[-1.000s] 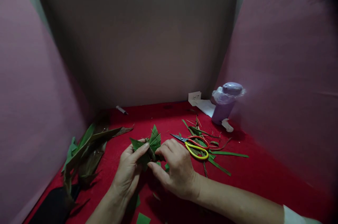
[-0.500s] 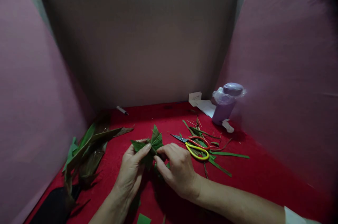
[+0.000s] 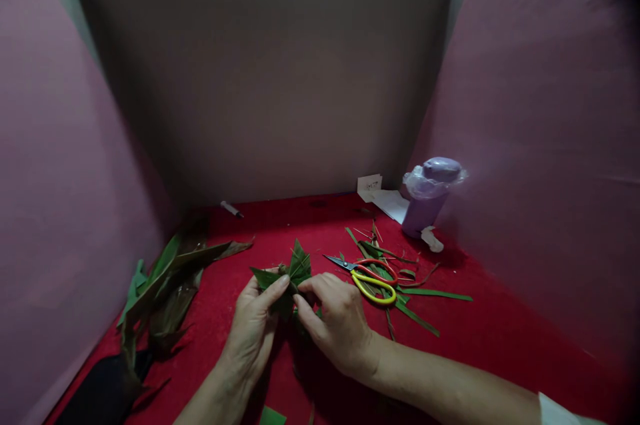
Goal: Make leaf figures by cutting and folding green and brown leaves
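Observation:
A folded green leaf piece [image 3: 300, 263] with pointed tips, shaped somewhat like a star, is held up over the red cloth. My left hand [image 3: 255, 318] grips it from the left, thumb pressed on its front and fingers behind. My right hand [image 3: 335, 318] pinches the right side of the leaf piece between thumb and index finger. Exactly what lies within that pinch is hidden by the fingers. Just to the right lie scissors [image 3: 373, 278] with one red and one yellow handle, blades pointing left, resting on leaf scraps.
Leaf strips [image 3: 420, 318] scatter at right. Long leaves [image 3: 175, 265] and a dark flat object [image 3: 103, 391] lie left. A syringe-like tube [image 3: 231, 209] is at the back. A purple bin [image 3: 423, 211] with plastic lining and white cards [image 3: 370, 186] stand back right. Panels [image 3: 260, 78] enclose three sides.
Both hands and the leaf piece have shifted very slightly right and down. The grip on the leaf looks the same, and nothing else has moved.

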`<action>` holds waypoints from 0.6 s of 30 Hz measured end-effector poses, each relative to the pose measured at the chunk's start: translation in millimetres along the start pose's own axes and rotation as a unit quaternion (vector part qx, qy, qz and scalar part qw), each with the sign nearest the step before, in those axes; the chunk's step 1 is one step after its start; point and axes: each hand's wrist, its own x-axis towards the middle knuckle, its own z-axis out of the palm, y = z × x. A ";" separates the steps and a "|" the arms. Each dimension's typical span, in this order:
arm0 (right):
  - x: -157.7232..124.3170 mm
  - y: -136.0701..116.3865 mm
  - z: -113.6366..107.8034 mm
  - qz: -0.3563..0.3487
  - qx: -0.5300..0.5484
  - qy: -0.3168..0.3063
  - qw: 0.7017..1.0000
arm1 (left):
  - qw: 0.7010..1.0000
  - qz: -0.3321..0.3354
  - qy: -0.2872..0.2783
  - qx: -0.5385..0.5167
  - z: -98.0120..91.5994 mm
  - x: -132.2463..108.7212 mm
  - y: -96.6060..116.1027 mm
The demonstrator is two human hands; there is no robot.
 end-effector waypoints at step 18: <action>2.0 0.9 -5.6 -0.007 0.039 0.008 0.999 | 0.999 0.025 0.021 0.010 -0.7 2.3 5.3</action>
